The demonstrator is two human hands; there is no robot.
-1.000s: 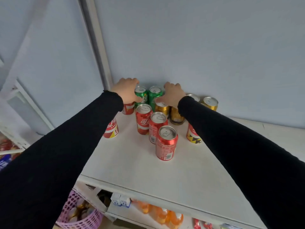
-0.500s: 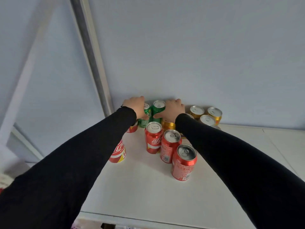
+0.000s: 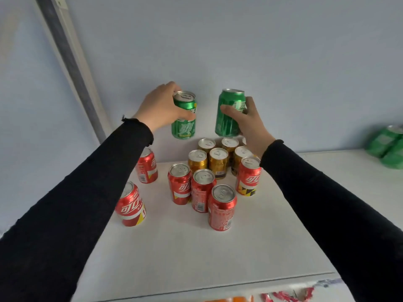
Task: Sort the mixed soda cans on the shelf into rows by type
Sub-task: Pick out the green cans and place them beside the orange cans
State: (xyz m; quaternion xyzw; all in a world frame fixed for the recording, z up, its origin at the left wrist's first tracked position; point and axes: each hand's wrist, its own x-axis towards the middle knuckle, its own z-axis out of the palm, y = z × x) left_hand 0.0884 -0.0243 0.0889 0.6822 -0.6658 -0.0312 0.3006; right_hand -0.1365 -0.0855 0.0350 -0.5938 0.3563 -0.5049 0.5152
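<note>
Currently, the left hand (image 3: 159,110) grips one green soda can (image 3: 183,118), fingers curled over its rim from behind and thumb across its front. The right hand (image 3: 250,125) grips a second green can (image 3: 227,114), thumb on the front and fingers wrapped round the right side. Both cans are held upright in the air, apart from each other, above the rear of the white shelf (image 3: 196,253) and in front of the pale blue back wall (image 3: 283,62).

On the shelf below:
- A cluster of gold cans (image 3: 218,162) stands at the rear, directly beneath the raised cans. Part of the cluster is hidden behind the right wrist.
- Three red cola cans (image 3: 202,190) stand touching in a diagonal line in front of the gold cluster.
- A red can with a yellow and black base pattern (image 3: 248,176) stands just right of the gold cans, beside the right black sleeve (image 3: 327,203).
- Two further red cans (image 3: 130,205) stand to the left, partly covered by the left sleeve (image 3: 76,203).

More green cans (image 3: 390,147) stand at the far right edge, blurred; their number cannot be determined. A grey vertical upright (image 3: 69,57) runs along the left of the wall.
</note>
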